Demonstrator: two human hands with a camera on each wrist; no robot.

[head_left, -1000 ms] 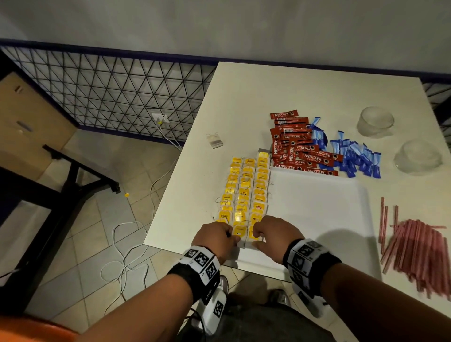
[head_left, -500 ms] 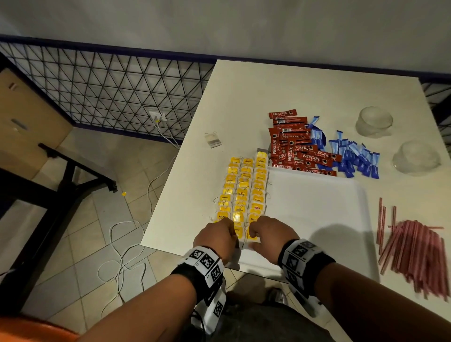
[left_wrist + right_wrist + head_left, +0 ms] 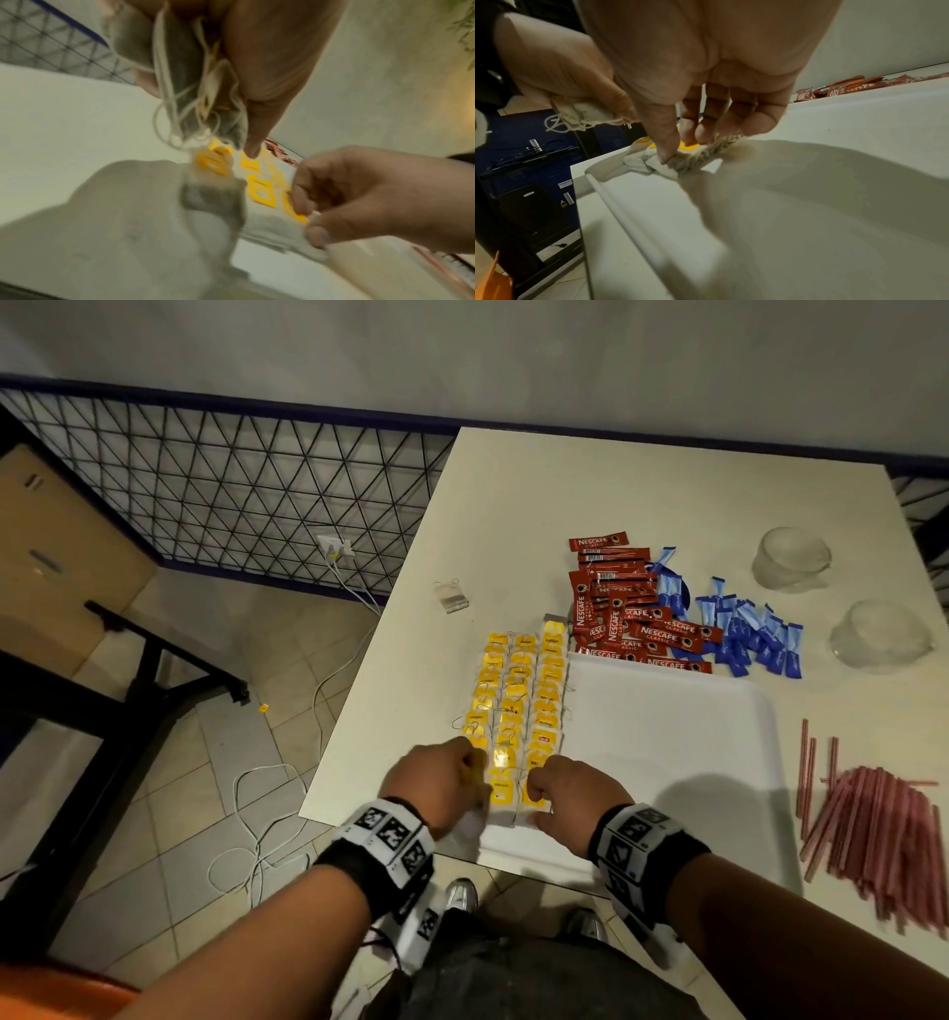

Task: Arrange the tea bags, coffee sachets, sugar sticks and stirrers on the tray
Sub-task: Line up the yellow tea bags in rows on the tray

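A white tray [image 3: 667, 742] lies on the table. Tea bags with yellow tags [image 3: 518, 701] fill its left side in three rows. My left hand [image 3: 477, 778] is at the near end of the rows and grips a bunch of tea bags [image 3: 190, 85] with loose strings. My right hand [image 3: 534, 793] pinches a tea bag [image 3: 677, 162] in the tray's near left corner between thumb and fingers. Red coffee sachets [image 3: 631, 618] and blue sugar sticks [image 3: 744, 634] lie in heaps beyond the tray. Pink stirrers [image 3: 873, 824] lie piled to its right.
Two upturned clear cups [image 3: 791, 557] [image 3: 878, 634] stand at the back right of the table. A single tea bag [image 3: 451, 595] lies apart near the left table edge [image 3: 359, 690]. Cables and a black frame are on the floor to the left.
Both hands stay at the near end of the tea bag rows. They have parted slightly, and the nearest yellow tags now show between them.
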